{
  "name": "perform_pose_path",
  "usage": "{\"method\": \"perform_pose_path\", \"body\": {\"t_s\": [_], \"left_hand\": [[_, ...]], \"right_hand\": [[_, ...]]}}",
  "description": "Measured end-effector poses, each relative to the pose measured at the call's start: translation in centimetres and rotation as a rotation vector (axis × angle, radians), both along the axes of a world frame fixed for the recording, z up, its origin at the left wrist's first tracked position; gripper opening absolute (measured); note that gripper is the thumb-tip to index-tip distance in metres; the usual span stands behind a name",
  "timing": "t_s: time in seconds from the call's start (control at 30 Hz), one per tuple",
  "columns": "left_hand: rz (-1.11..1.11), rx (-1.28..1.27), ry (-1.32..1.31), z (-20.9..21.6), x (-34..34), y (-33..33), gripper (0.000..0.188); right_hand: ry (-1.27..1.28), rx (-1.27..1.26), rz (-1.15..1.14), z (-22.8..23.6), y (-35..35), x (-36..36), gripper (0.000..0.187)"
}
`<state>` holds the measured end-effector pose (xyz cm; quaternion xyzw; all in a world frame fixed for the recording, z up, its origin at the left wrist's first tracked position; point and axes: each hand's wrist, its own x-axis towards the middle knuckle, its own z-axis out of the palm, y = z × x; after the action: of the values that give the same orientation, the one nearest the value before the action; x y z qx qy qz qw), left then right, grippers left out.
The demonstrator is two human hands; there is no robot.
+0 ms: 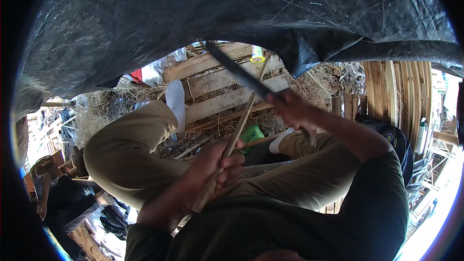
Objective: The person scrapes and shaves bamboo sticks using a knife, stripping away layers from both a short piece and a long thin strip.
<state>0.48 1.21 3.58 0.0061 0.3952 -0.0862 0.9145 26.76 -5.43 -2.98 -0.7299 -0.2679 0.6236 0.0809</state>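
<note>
My left hand (217, 166) is closed around a thin pale wooden stick (243, 117), which slants up and away from my lap. Its lower end sticks out below my fist. In my right hand (291, 108) is a machete with a long dark blade (231, 66), pointing up and to the left. The curved butt of its handle (309, 137) shows below my fist. Near its base, the blade crosses the stick's upper part in the picture; I cannot tell whether they touch. My bent knees lie to both sides of the stick.
A black tarp (169, 14) hangs low in front. Beyond my feet lie wooden slats (212, 84) with straw, a yellow cup (257, 57) and green plastic (252, 135). Upright timber (415, 87) and a dark bag (403, 147) are at right. Another person (63, 193) sits at left.
</note>
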Motion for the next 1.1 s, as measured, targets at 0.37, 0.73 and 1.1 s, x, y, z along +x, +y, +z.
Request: {"method": "perform_pose_path", "body": {"t_s": [0.37,0.73,1.1], "left_hand": [[-0.022,0.020,0.041,-0.1,1.2,0.1,0.016],[-0.103,0.243,0.031,-1.3,1.5,-1.8,0.022],[-0.385,0.860,-0.090,-3.5,1.5,-5.7,0.033]], "right_hand": [[0.202,0.011,-0.104,0.6,-0.6,-1.1,0.047],[0.193,-0.002,-0.339,-0.5,-2.1,-1.7,0.050],[0.335,-0.030,-0.521,2.2,-6.4,-5.4,0.040]]}}
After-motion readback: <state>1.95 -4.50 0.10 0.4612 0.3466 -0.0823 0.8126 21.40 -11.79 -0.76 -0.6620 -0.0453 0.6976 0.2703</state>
